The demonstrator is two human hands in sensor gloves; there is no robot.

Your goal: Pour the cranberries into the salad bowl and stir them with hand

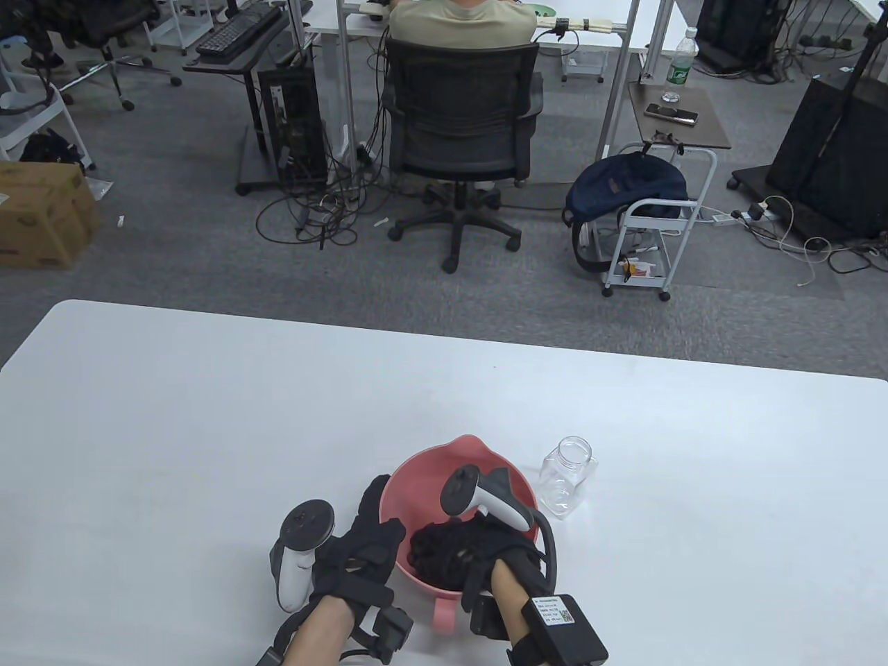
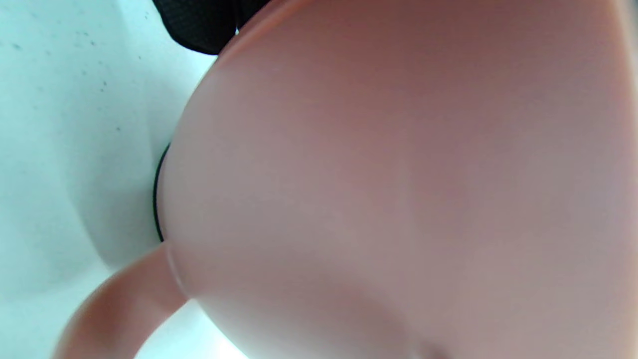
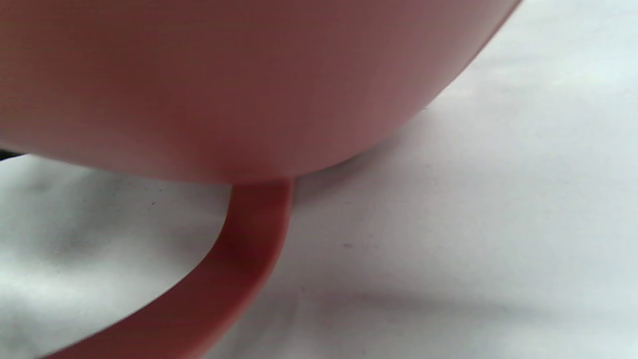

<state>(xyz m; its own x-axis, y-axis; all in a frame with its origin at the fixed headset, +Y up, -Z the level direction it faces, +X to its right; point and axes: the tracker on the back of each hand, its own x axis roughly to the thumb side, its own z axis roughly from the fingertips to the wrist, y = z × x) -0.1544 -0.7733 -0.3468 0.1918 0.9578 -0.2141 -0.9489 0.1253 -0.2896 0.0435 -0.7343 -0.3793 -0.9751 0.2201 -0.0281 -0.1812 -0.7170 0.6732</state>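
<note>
Cranberries cannot be made out in any view; the clear jar (image 1: 567, 477) beside the pink salad bowl (image 1: 423, 479) stands upright, lidless and apparently empty on the white worktop (image 1: 208, 430), which suggests the pouring is done. The right hand (image 1: 479, 548) is sunk inside the bowl at its near side, over a dark mass that may be glove or fruit; how its fingers lie cannot be told. The left hand (image 1: 357, 544) rests against the bowl's outer left wall, fingers fairly straight up along the rim, seemingly steadying it. Both wrist views show little beyond the bowl's pink underside (image 2: 398, 199) and its curved handle (image 3: 239, 269) over the worktop. By this reading the stirring stage is under way, with only the mixing left to finish, though the bowl's contents remain hidden.
</note>
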